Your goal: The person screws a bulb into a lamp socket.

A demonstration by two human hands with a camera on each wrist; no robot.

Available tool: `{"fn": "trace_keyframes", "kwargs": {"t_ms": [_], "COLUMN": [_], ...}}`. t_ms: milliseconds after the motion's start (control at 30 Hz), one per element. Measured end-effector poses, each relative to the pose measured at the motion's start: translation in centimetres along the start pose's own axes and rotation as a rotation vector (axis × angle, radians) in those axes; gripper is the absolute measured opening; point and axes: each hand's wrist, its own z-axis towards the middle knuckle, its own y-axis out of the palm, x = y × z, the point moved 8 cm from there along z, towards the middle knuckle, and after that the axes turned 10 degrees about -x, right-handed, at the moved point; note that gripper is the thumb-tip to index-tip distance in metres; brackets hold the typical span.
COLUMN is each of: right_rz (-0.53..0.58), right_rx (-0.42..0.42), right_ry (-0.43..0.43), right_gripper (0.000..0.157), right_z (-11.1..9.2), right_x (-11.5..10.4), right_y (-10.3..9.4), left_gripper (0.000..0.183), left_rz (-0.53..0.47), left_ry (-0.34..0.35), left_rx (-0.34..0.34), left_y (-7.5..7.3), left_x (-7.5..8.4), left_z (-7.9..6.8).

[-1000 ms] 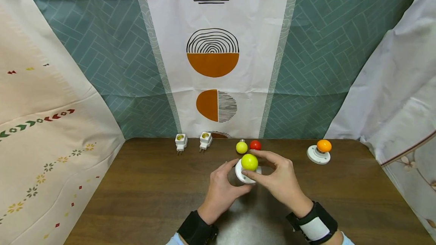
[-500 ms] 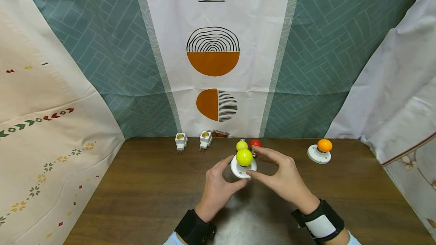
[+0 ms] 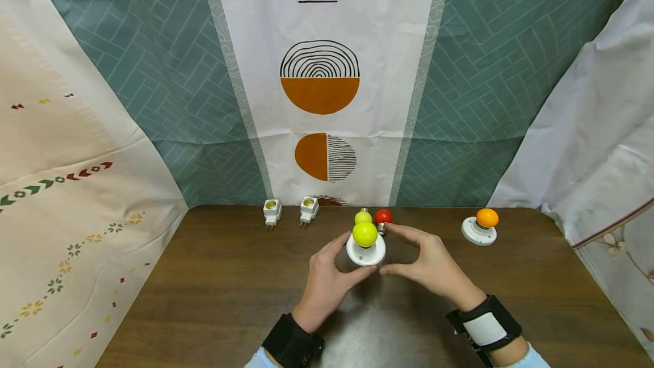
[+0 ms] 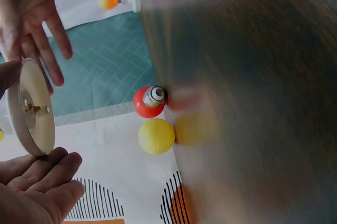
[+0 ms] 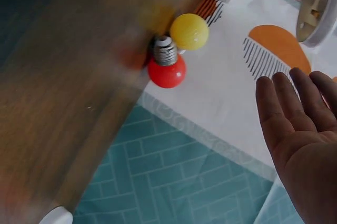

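In the head view, my left hand [image 3: 329,277] grips the rim of a round white lamp holder [image 3: 366,254] between thumb and fingers. A yellow-green bulb [image 3: 365,234] sits in its socket. The left wrist view shows the underside of the holder [image 4: 38,110], with brass contacts and raised off the table. My right hand [image 3: 429,263] is just right of the holder, fingers extended and holding nothing; the right wrist view shows a gap between that hand [image 5: 300,124] and the holder [image 5: 317,10]. Behind them lie a second yellow bulb [image 3: 363,217] and a red bulb [image 3: 384,217].
Two white plug-in sockets [image 3: 272,212] [image 3: 309,210] stand at the table's back edge, left of the bulbs. At the back right, an orange bulb [image 3: 487,218] sits in another white holder [image 3: 478,235]. Patterned cloth [image 3: 327,101] hangs behind the brown table [image 3: 230,288].
The holder and its yellow bulb have moved slightly left and levelled in my left hand. My right hand has let go of the holder and drawn off to the right.
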Motion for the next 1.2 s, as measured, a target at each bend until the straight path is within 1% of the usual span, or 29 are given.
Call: {"fn": "trace_keyframes", "kwargs": {"t_ms": [167,333,467,600,800,1000,1200], "right_rz": [-0.025,-0.028,-0.020,-0.012,0.013,0.025,0.025], "right_rx": [-0.022,-0.068,-0.100,-0.123,-0.169,-0.165,-0.170], "right_ry": [0.004,0.018,0.023,0.009,0.005,-0.002,-0.011], "right_gripper": [0.086,0.086,0.084,0.078,0.074,0.070,0.071], "right_z": [-0.1,0.0,0.1,0.0,0.0,-0.2,-0.2], "right_x": [0.7,1.1,1.4,1.4,1.3,1.2,1.3], "right_y": [0.2,0.7,1.1,1.4,2.0,2.1,2.4], "left_gripper": [0.071,0.071,0.071,0.073,0.077,0.077,0.080], "left_rz": [0.008,-0.005,-0.024,-0.030,-0.030,-0.026,-0.001], "left_ry": [0.001,0.027,0.041,0.047,0.016,0.015,0.015], "left_rx": [-0.018,-0.061,-0.111,-0.163,-0.249,-0.290,-0.328], "left_y": [0.3,0.6,1.0,1.4,1.9,2.2,2.6], "left_x": [0.2,0.6,0.9,1.0,0.9,0.8,0.4], "left_z": [0.0,-0.1,0.0,0.0,0.0,-0.2,-0.2]}}
